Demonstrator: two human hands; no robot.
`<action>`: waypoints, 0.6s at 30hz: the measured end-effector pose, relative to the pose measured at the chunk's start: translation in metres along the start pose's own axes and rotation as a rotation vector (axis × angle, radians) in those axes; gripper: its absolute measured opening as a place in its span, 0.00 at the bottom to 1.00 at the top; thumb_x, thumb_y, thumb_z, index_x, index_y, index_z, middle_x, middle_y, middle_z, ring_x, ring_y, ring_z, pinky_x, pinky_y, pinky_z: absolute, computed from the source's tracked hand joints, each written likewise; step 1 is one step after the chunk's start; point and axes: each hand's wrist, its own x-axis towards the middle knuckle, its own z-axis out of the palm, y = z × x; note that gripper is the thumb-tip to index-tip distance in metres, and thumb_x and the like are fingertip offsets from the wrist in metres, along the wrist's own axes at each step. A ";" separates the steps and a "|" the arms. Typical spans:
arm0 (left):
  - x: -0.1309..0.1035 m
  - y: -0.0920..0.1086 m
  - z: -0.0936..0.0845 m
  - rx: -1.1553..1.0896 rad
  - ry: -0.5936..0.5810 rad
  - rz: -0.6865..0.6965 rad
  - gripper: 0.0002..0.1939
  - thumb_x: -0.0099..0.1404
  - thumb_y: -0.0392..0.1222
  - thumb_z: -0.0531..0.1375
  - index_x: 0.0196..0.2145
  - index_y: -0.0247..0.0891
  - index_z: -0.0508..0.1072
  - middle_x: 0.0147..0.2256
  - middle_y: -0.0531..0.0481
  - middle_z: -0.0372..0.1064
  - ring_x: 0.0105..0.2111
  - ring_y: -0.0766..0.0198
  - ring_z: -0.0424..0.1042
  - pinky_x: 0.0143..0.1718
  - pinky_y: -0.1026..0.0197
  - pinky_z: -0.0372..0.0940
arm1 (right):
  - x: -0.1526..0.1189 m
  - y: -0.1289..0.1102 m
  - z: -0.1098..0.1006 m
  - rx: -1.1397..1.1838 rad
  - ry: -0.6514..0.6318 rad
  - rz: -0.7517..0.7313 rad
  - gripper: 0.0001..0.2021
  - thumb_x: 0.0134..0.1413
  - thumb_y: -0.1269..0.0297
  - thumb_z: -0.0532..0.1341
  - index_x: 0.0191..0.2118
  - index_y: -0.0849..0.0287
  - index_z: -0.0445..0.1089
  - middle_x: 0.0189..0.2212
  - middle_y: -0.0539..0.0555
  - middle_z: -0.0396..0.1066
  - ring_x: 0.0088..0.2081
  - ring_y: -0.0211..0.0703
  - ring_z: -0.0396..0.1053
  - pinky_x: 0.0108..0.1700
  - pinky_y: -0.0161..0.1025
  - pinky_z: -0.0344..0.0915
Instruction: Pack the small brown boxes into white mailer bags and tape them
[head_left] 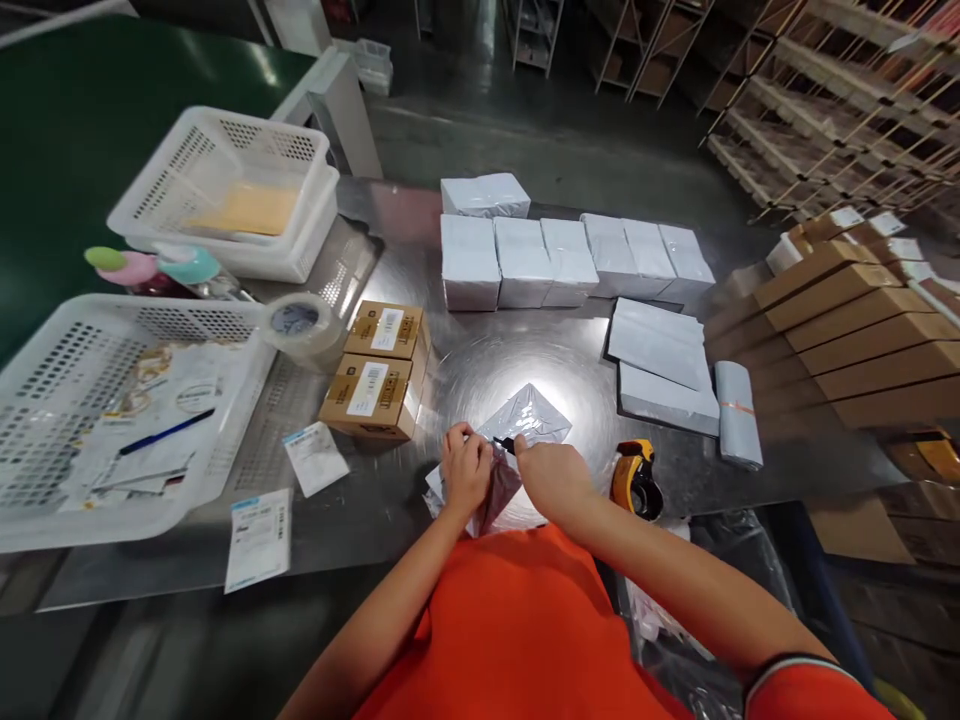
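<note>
Left hand (466,468): its bent fingers rested on the near part of a shiny wrapped packet; whether they pinched the wrapping could not be told.
Right hand (555,480): its fingers were closed around a small black tool (505,443), whose end pointed toward the left hand.
Packet (529,412): it lay on the metal counter (397,510) close to its near edge, between and partly beneath the hands (a dark reddish patch showed at its near part).
Cartons (369,385): two small brown ones with white labels stood together to the left, just beside a clear tape roll (304,335).
Tape dispenser (637,480): yellow and black, it sat right of the right hand.
White blocks (555,262): they stood in a row beyond the packet.
Envelopes (660,345): flat and pale, they lay stacked beside a banded roll (738,414).
Basket (161,515): it held papers and a blue pen (166,432) at the far left.
</note>
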 end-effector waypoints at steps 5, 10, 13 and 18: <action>0.000 -0.001 -0.001 -0.032 0.021 0.000 0.10 0.66 0.40 0.52 0.26 0.39 0.67 0.43 0.43 0.61 0.44 0.53 0.64 0.48 0.49 0.62 | -0.006 0.015 -0.007 -0.087 -0.071 -0.045 0.19 0.60 0.79 0.49 0.52 0.66 0.68 0.40 0.68 0.77 0.43 0.56 0.77 0.39 0.44 0.70; 0.002 0.002 -0.001 -0.004 0.006 -0.035 0.09 0.65 0.38 0.52 0.26 0.40 0.67 0.42 0.44 0.61 0.43 0.54 0.65 0.47 0.50 0.62 | -0.021 0.050 -0.001 -0.073 -0.064 0.156 0.20 0.65 0.69 0.49 0.61 0.57 0.62 0.38 0.65 0.76 0.40 0.58 0.77 0.36 0.45 0.68; 0.003 0.006 -0.001 0.114 -0.030 -0.022 0.07 0.61 0.40 0.57 0.26 0.40 0.65 0.43 0.43 0.61 0.43 0.51 0.64 0.46 0.49 0.62 | 0.000 0.054 0.011 0.111 0.151 0.332 0.28 0.68 0.58 0.49 0.69 0.60 0.44 0.46 0.66 0.72 0.41 0.57 0.75 0.37 0.45 0.68; 0.004 0.009 0.002 0.206 -0.034 -0.009 0.09 0.60 0.42 0.59 0.25 0.41 0.63 0.41 0.42 0.61 0.40 0.50 0.65 0.43 0.48 0.63 | 0.069 0.026 0.037 0.383 0.252 0.272 0.41 0.58 0.58 0.63 0.69 0.64 0.40 0.53 0.68 0.66 0.52 0.55 0.70 0.46 0.41 0.66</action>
